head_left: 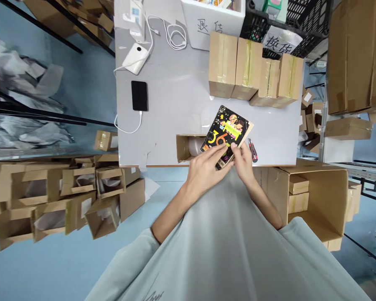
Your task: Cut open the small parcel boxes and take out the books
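The booklet (225, 125) lay directly ahead of both hands over the near part of the table (169, 104), just right of the open carton (182, 148); both touched it, neither clearly nearer. Its long axis slanted from near-left to far-right, top end pointing away and rightward, cover up. The right hand (244, 165) pinched its right edge, thumb on cover; the left hand (203, 167) spread fingers over the near end, closure undetermined.
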Tool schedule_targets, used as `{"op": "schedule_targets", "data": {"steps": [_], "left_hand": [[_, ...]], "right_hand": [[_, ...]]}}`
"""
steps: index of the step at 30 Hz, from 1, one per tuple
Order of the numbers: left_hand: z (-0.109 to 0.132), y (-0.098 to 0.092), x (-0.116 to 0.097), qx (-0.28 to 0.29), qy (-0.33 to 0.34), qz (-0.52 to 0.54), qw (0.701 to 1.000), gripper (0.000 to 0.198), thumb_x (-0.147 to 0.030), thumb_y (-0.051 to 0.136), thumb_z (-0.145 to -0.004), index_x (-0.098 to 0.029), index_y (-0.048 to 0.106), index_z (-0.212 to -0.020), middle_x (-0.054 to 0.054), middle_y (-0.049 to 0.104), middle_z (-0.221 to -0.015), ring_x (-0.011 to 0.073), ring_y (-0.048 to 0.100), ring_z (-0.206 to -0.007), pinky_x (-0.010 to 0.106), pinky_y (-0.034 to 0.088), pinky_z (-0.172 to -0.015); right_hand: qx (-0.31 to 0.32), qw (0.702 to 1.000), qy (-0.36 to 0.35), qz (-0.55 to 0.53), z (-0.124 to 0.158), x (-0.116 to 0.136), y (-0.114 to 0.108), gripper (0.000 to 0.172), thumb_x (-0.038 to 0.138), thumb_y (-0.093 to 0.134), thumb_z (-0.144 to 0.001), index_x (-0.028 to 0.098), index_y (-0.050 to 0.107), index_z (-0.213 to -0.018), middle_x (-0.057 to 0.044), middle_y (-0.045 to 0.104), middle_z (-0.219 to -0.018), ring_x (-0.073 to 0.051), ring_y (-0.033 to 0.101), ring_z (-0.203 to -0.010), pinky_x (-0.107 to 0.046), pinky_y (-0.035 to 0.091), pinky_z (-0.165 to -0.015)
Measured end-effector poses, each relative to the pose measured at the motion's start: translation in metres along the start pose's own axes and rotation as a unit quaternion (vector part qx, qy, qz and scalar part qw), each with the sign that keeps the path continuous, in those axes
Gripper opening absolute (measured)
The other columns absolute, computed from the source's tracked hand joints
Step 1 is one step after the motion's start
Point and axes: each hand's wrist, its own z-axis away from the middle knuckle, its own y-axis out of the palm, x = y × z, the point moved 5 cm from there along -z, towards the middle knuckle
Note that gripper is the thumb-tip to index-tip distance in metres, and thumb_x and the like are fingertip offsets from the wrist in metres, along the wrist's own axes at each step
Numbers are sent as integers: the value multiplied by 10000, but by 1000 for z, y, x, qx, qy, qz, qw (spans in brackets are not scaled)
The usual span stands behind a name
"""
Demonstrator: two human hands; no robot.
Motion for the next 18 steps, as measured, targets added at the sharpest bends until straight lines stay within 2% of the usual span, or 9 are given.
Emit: {"op": "schedule_targets", "data": {"steps": [2,4,6,7,9,11,12,15,18], "left_hand": [[-3,-8,4,-16,-16,7,1000,380,-404,883,-919,-319,863,-1289,61,843,-1311,287,818,-1102,416,645,-1049],[-9,-24,16,-70,-54,17,996,400,-447,853,-955,-288,846,-1322,75,835,-1315,254,806,-1018,382,652,-964],[-15,-37,33,-112,-96,53,988,474,-536,885,-922,-249,846,-1298,97,834,-1296,251,792,-1012,361,648,-917],[-17,-40,42,-107,-119,89,983,526,-597,907,-887,-231,852,-1262,107,841,-1261,261,791,-1027,358,649,-909],[-21,-36,58,-42,-170,190,966,611,-710,932,-813,-206,865,-1153,119,859,-1155,290,803,-1038,372,662,-900],[-20,-27,67,32,-217,282,934,643,-745,975,-732,-199,864,-1052,120,868,-1062,315,822,-1013,402,681,-886],[-19,-23,69,52,-234,310,920,641,-725,1011,-686,-198,860,-1019,117,870,-1035,322,830,-995,413,690,-879],[-14,-18,72,47,-259,344,901,620,-613,1095,-584,-196,852,-973,108,874,-994,319,845,-943,418,707,-861],[-10,-16,72,31,-268,358,894,598,-590,1094,-596,-198,847,-976,97,874,-957,314,853,-905,419,721,-829]], "right_hand": [[5,999,29,-30,-5,-4,-11,533,744,679,-986,274,707,-1237,-61,821,-1174,-294,775,-1139,-418,690,-955],[18,996,60,-66,-6,-6,-19,567,744,737,-937,271,713,-1248,-52,830,-1138,-306,792,-1107,-417,704,-881],[40,992,82,-85,-4,-6,-25,596,748,778,-904,272,729,-1260,-45,837,-1113,-312,802,-1091,-413,708,-836],[53,991,89,-88,-3,-6,-26,606,754,791,-892,274,740,-1259,-42,839,-1106,-313,806,-1088,-414,710,-827],[76,988,98,-90,-1,-6,-26,620,770,810,-873,277,765,-1246,-38,844,-1090,-317,812,-1081,-422,713,-825],[87,987,102,-91,1,-6,-24,622,781,824,-859,276,786,-1222,-36,846,-1064,-320,819,-1064,-435,718,-826],[92,986,102,-93,1,-6,-23,619,782,826,-859,276,791,-1213,-36,846,-1054,-320,822,-1058,-442,720,-829],[111,984,105,-95,2,-7,-18,610,788,809,-878,276,787,-1208,-37,844,-1054,-320,826,-1063,-461,727,-846],[124,981,112,-102,2,-7,-15,605,787,805,-886,278,773,-1212,-40,846,-1083,-315,823,-1087,-457,729,-853]]}}
